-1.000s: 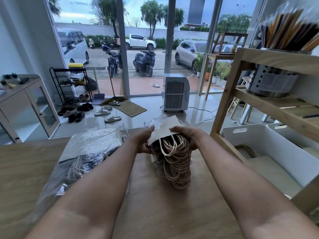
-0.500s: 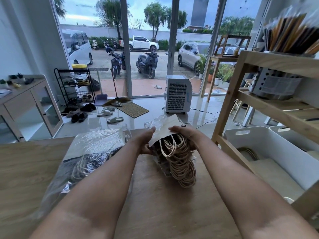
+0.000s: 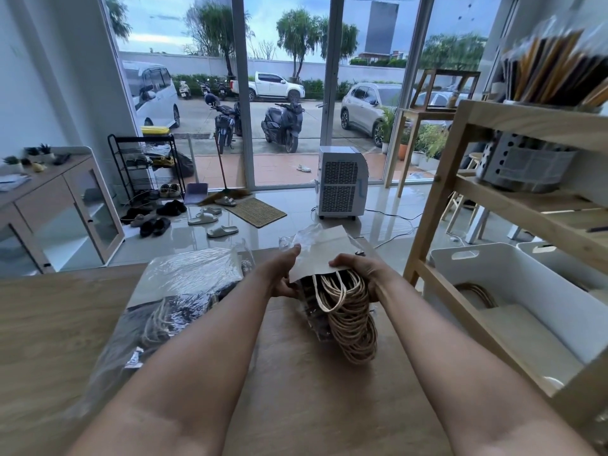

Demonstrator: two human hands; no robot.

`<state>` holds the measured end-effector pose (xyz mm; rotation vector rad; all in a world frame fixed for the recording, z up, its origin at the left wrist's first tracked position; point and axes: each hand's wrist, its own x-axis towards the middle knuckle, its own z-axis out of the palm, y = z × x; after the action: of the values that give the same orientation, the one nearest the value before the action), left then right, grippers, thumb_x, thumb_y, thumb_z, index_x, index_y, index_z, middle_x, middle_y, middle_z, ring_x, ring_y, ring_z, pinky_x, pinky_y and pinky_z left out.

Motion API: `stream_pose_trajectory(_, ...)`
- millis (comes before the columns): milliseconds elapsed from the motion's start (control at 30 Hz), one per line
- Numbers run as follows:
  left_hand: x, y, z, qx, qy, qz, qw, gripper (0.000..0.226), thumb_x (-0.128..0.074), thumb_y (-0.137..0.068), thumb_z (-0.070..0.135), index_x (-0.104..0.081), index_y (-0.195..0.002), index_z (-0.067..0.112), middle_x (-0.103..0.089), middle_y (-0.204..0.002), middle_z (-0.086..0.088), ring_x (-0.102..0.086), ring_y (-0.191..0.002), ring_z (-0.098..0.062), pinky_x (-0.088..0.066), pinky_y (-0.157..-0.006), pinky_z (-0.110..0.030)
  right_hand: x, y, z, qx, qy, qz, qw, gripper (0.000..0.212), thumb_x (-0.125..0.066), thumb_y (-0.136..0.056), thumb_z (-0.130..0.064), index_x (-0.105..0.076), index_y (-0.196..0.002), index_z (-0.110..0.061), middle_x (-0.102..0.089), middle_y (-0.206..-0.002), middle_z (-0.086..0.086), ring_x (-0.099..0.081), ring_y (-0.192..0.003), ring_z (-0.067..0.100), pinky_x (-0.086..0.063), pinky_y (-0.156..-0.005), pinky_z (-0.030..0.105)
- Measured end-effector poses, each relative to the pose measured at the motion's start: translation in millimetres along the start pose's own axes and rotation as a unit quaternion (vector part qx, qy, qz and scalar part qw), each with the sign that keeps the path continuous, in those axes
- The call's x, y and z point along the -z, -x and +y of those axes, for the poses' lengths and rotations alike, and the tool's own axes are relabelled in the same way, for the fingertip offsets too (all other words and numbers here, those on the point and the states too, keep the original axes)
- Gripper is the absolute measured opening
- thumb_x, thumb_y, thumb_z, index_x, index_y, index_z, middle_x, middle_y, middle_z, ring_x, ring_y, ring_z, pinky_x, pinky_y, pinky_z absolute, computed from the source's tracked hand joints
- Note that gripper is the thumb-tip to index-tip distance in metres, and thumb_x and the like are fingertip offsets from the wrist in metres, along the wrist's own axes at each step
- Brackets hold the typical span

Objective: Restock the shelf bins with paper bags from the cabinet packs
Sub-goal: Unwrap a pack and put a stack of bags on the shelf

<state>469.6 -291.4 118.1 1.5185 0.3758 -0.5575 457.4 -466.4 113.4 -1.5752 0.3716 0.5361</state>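
Note:
A stack of brown paper bags [image 3: 324, 255] with looped twine handles [image 3: 350, 320] stands on the wooden table [image 3: 296, 390], partly still in clear plastic wrap. My left hand [image 3: 283, 274] grips the stack's left side and my right hand [image 3: 358, 269] grips its right side. A second pack of dark bags in clear plastic [image 3: 171, 301] lies flat on the table to the left. The wooden shelf [image 3: 493, 205] on the right holds a white bin [image 3: 513, 291] with a few bags lying inside.
A second white bin [image 3: 559, 255] sits further right on the same shelf level. A metal perforated holder [image 3: 523, 162] and upright bags stand on upper shelves. A sideboard [image 3: 49, 205], shoe rack, shoes and an air cooler [image 3: 342, 182] are beyond the table.
Both hands keep their hold on the bag stack; it has barely moved. The camera has shifted slightly.

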Motion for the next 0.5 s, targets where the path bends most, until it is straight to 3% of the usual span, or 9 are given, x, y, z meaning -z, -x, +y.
stream_pose_trajectory(67,0,1,0,-0.01,0.019,0.006,1.0,0.059,-0.042,-0.098,0.05,-0.032,-0.144,0.014,-0.055,-0.123,-0.016,-0.061,-0.09,-0.029,-0.054,-0.072,-0.054,3,5,1,-0.002,-0.013,-0.007,1.0,0.017,-0.064,-0.081,-0.019,-0.061,-0.076,-0.003,-0.067,-0.053,0.01,-0.063,-0.042,0.021,-0.056,-0.057,0.027)
stream_pose_trajectory(133,-1,2,-2,-0.018,0.031,0.016,0.999,0.056,-0.039,-0.1,0.047,-0.03,-0.145,0.016,-0.057,-0.11,-0.016,-0.058,-0.081,-0.027,-0.053,-0.076,-0.054,10,11,1,-0.009,-0.031,0.0,0.999,0.021,-0.06,-0.087,-0.018,-0.059,-0.073,-0.003,-0.065,-0.047,0.009,-0.061,-0.035,0.019,-0.054,-0.045,0.025)
stream_pose_trajectory(233,-2,4,-4,-0.029,0.049,0.048,0.997,0.059,-0.041,-0.099,0.047,-0.028,-0.146,0.014,-0.047,-0.135,-0.019,-0.06,-0.09,-0.032,-0.054,-0.075,-0.054,19,20,1,-0.004,-0.041,0.0,0.999,0.017,-0.063,-0.084,-0.019,-0.06,-0.077,-0.003,-0.067,-0.051,0.01,-0.063,-0.039,0.021,-0.056,-0.048,0.027)
stream_pose_trajectory(367,-10,5,-1,-0.041,0.044,0.065,0.996,0.056,-0.041,-0.098,0.047,-0.033,-0.143,0.014,-0.052,-0.099,-0.015,-0.06,-0.08,-0.031,-0.054,-0.056,-0.05,28,34,5,-0.002,-0.026,0.0,1.0,0.019,-0.068,-0.079,-0.021,-0.063,-0.085,-0.004,-0.07,-0.061,0.01,-0.066,-0.047,0.022,-0.057,-0.057,0.029)
stream_pose_trajectory(433,-14,9,0,-0.035,0.051,0.057,0.996,0.057,-0.039,-0.099,0.047,-0.03,-0.145,0.014,-0.051,-0.121,-0.017,-0.061,-0.105,-0.032,-0.056,-0.064,-0.052,30,47,11,0.002,-0.043,0.01,0.999,0.018,-0.067,-0.081,-0.02,-0.062,-0.086,-0.003,-0.07,-0.061,0.011,-0.066,-0.047,0.023,-0.058,-0.055,0.029)
stream_pose_trajectory(500,-15,7,-2,-0.032,0.054,0.055,0.996,0.058,-0.04,-0.097,0.045,-0.029,-0.145,0.015,-0.042,-0.143,-0.018,-0.05,-0.129,-0.032,-0.054,-0.087,-0.052,33,57,18,0.004,-0.077,0.017,0.997,0.016,-0.062,-0.084,-0.018,-0.062,-0.083,-0.002,-0.069,-0.058,0.012,-0.066,-0.045,0.022,-0.058,-0.051,0.029)
